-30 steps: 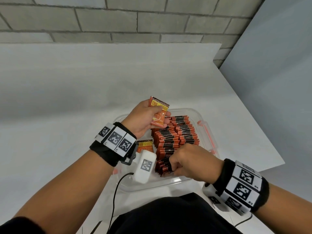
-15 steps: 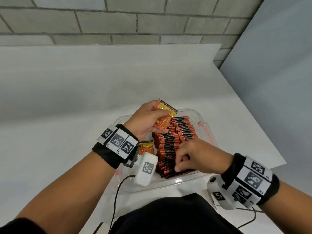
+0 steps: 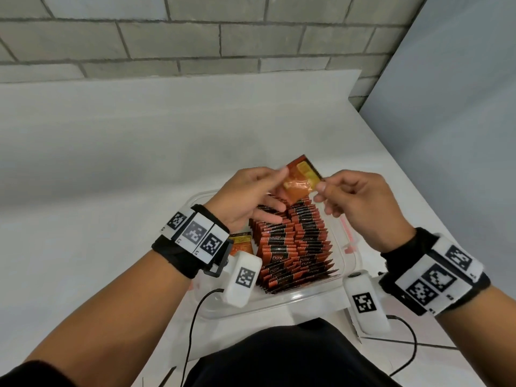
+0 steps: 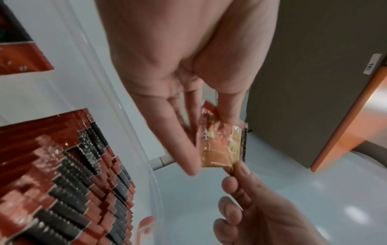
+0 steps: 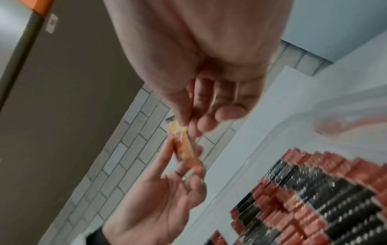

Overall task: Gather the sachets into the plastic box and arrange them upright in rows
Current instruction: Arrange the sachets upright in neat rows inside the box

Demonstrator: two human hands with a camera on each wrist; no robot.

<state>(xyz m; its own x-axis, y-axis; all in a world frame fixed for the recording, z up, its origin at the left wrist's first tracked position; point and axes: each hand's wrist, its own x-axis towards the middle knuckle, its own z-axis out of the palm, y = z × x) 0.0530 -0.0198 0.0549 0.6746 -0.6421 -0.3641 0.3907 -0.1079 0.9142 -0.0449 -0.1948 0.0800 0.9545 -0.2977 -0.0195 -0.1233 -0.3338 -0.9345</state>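
Note:
An orange and yellow sachet [image 3: 300,178] is held in the air above the far end of the clear plastic box [image 3: 307,296]. My left hand [image 3: 251,196] holds its left side between thumb and fingers. My right hand [image 3: 351,196] pinches its right edge with thumb and forefinger. In the left wrist view the sachet [image 4: 222,145] sits under my left fingers, with the right thumb at its lower corner. The right wrist view shows the sachet [image 5: 184,145] edge-on between both hands. Rows of orange and black sachets [image 3: 293,244] stand upright in the box.
One sachet [image 3: 241,243] lies flat in the box's left part, beside the rows. The box sits at the near edge of a white table [image 3: 111,163], close to my body. A grey brick wall [image 3: 195,37] backs the table. Cables [image 3: 195,325] hang from both wrist cameras.
My right hand has left the near end of the rows, risen and taken the sachet's right edge. My left hand has tilted the sachet to the right.

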